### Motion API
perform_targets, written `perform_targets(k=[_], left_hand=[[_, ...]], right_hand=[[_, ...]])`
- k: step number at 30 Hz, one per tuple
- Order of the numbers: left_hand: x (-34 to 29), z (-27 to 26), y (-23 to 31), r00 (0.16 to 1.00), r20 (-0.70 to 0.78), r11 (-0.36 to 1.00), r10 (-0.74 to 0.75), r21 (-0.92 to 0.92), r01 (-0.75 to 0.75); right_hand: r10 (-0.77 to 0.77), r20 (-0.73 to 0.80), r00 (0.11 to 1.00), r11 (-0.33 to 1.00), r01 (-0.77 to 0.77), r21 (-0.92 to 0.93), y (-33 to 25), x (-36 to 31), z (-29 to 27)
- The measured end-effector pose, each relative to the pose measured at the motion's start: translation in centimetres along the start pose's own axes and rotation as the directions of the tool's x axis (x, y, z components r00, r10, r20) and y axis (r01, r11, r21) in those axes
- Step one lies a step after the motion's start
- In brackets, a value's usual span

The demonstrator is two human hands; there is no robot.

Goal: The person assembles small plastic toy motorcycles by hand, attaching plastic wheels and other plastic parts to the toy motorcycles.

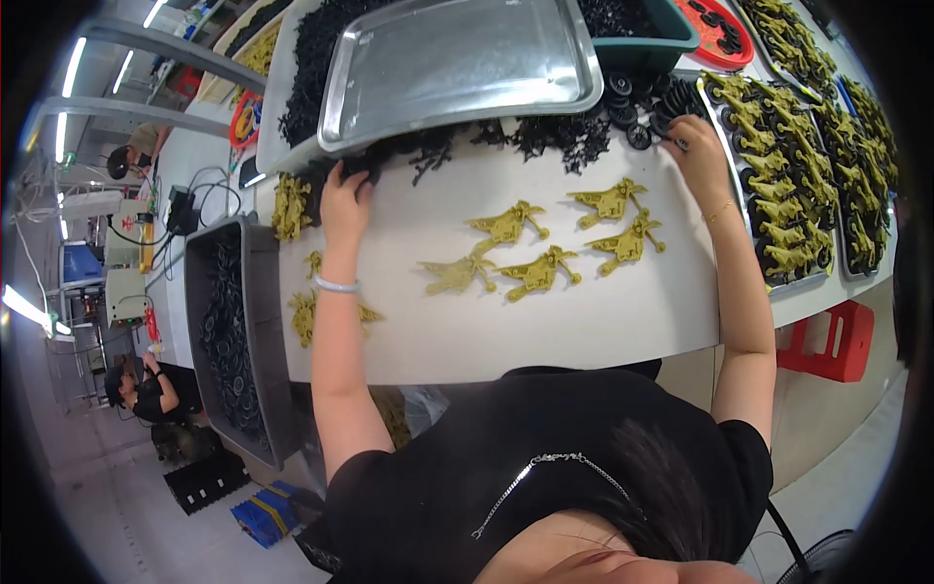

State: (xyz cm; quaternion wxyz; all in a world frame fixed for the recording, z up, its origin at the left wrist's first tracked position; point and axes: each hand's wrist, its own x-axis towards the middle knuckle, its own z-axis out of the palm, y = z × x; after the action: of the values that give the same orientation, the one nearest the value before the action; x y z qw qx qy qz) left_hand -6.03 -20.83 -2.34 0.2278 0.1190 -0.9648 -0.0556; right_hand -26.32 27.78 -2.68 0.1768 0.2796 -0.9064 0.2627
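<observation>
My left hand [344, 202] reaches to the edge of a heap of small black plastic parts [428, 156], its fingers bent together over something dark that I cannot make out. On the far right my right hand [699, 161] is at a pile of black toy wheels [637, 136], fingers closed around a small dark piece too hidden to name. Between my arms several olive-yellow plastic toy bodies [613, 201] lie flat on the white table [545, 336]. More yellow bodies [304, 316] lie beside my left forearm, partly covered by it.
A shiny metal tray [467, 68] rests at the back over black parts. Metal trays of yellow bodies with black wheels [778, 185] stand right. A grey bin [272, 370] of black rings is left. A green bin [647, 49], red basin [744, 39] and red stool [842, 341] show. Two people are farther left.
</observation>
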Motion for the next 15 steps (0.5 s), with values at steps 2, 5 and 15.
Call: perform_targets(k=[2, 5, 15], left_hand=[[0.6, -0.1, -1.0, 0.999, 0.022, 0.999, -0.030, -0.018, 0.031], [0.9, 0.0, -1.6, 0.999, 0.034, 0.998, -0.017, 0.054, 0.015], [-0.4, -1.1, -1.2, 0.989, -0.149, 0.998, -0.024, -0.059, 0.015]], right_hand=[[-0.021, -0.099, 0.995, 0.998, 0.026, 0.049, -1.1, -0.1, -1.1], [0.009, -0.079, 0.997, 0.973, 0.009, 0.229, -6.5, -2.3, -2.1], [-0.430, 0.237, 0.871, 0.875, 0.337, 0.348, -14.8, -13.3, -1.7]])
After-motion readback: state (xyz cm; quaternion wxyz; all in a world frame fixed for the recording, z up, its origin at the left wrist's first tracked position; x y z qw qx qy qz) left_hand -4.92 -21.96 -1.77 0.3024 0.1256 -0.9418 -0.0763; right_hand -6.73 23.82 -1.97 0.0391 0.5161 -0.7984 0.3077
